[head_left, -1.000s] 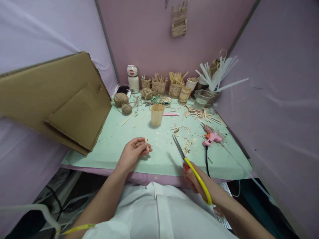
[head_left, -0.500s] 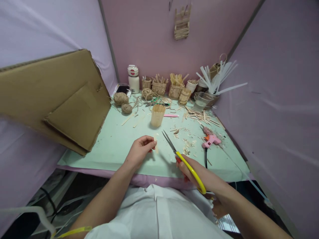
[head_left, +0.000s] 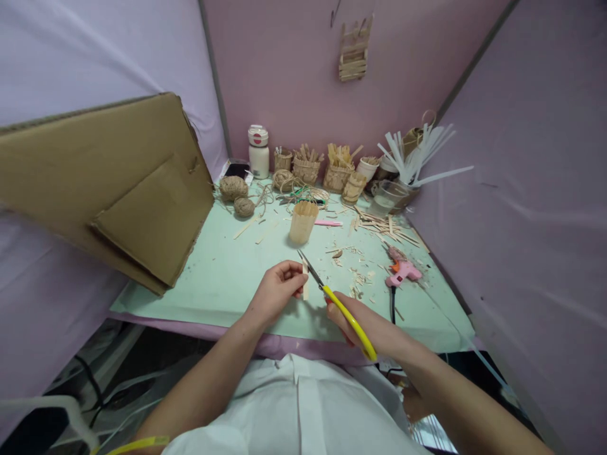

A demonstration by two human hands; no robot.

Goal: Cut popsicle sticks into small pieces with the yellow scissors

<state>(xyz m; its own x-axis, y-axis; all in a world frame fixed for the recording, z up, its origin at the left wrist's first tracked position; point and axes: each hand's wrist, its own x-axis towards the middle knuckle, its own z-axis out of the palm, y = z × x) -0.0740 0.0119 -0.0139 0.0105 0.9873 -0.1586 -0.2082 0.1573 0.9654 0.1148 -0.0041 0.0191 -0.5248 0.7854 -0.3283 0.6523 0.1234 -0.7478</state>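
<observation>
My left hand (head_left: 281, 291) pinches a short, pale wooden strip (head_left: 305, 289) that stands nearly upright over the green table. In my right hand (head_left: 355, 316) are the scissors (head_left: 348, 316) with yellow handles, their blades pointing up and left across the strip's upper part. Whether the blades touch the strip I cannot tell. Just beyond them a pale cup made of wooden strips (head_left: 303, 222) stands upright on the table (head_left: 218, 278). A pink tool (head_left: 328, 223) lies behind the cup, to its right.
Twine balls (head_left: 233, 188), a white bottle (head_left: 258, 155) and stick-filled holders (head_left: 307, 169) line the back. At right lie a pink glue gun (head_left: 404, 270), wood scraps (head_left: 360, 278) and a stick pile (head_left: 386, 226). Cardboard (head_left: 142, 196) leans at left.
My right hand has brought the scissors left, up to the strip. My left hand has shifted slightly right, and more of the strip shows. The whole view has shifted a little.
</observation>
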